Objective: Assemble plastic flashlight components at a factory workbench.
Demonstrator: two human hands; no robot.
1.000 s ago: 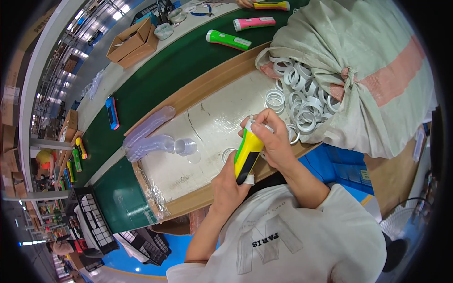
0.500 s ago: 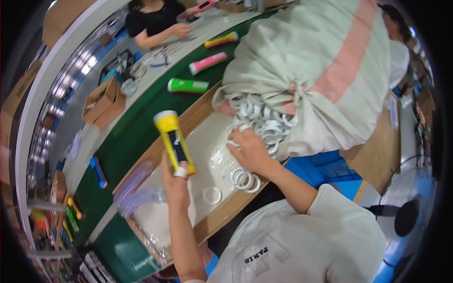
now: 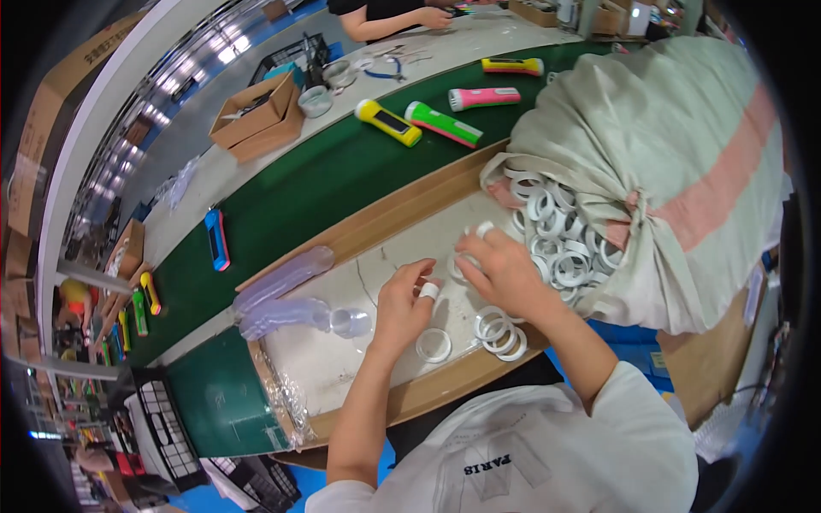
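My left hand (image 3: 404,309) is over the cardboard tray (image 3: 333,376), fingers loosely bent and apart, holding nothing. A white band wraps one of its digits. Close beside it, my right hand (image 3: 500,267) has its fingers closed on a white ring (image 3: 459,268), partly hidden under them. A white band also shows near its fingertips. Many white rings (image 3: 571,261) spill from the woven sack (image 3: 684,171) into the tray's right end. Below the hands lie a single ring (image 3: 434,345) and a small group of rings (image 3: 500,332). On the green belt lies a yellow flashlight (image 3: 387,122), touching a green flashlight (image 3: 443,124).
Purple-tinted clear plastic sleeves (image 3: 282,286) lie at the tray's left. Further along the belt are a pink flashlight (image 3: 484,97), another yellow one (image 3: 513,66) and a blue one (image 3: 217,239). Across it, a co-worker's hand (image 3: 434,17) works near a cardboard box (image 3: 256,115).
The yellow flashlight has left my left hand and now lies on the belt by the green one. My left hand has come back toward the right hand. The view has shifted.
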